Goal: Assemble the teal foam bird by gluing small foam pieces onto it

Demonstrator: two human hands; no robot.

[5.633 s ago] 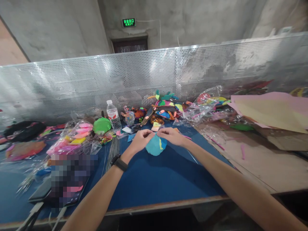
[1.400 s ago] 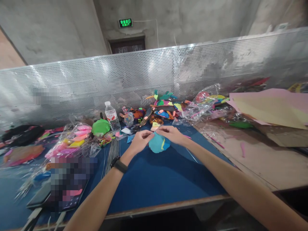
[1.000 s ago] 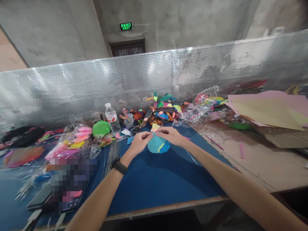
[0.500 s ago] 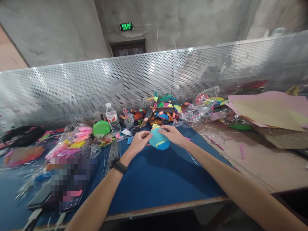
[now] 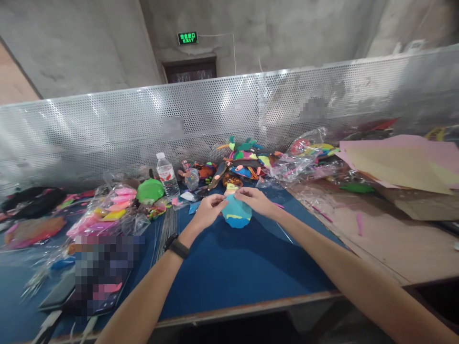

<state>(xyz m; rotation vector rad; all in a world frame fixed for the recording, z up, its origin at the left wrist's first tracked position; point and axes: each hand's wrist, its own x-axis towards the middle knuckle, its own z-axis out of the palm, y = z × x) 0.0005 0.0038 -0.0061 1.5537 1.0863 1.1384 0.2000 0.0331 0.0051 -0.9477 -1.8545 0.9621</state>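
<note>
A roundish blue disc [image 5: 237,205] is held in front of the person, over the table [image 5: 233,272]; whether its lower edge touches the surface cannot be told. It is crossed low down by a yellow strip [image 5: 239,218], with a darker blue part below. The disc's upper left edge is pinched by the fingers of the left hand [image 5: 208,211], and its upper right edge is grasped between thumb and fingers of the right hand [image 5: 257,201].

The step in hand is judged to be the handling or shaping of the disc's rim. For any further work along that edge, a light, even pinch would be called for, with one side supported while the other grasp is shifted, so that the soft-looking sheet is not bent or torn.

Just beyond the disc, a heap of coloured figures [image 5: 246,156] is piled. To the left of the disc, a bundle of thin wires [image 5: 168,231] is laid, with a water bottle [image 5: 167,177] and a green lump [image 5: 150,191] farther back. Well to the right of the disc, pink and yellow sheets [image 5: 394,160] are stacked.
</note>
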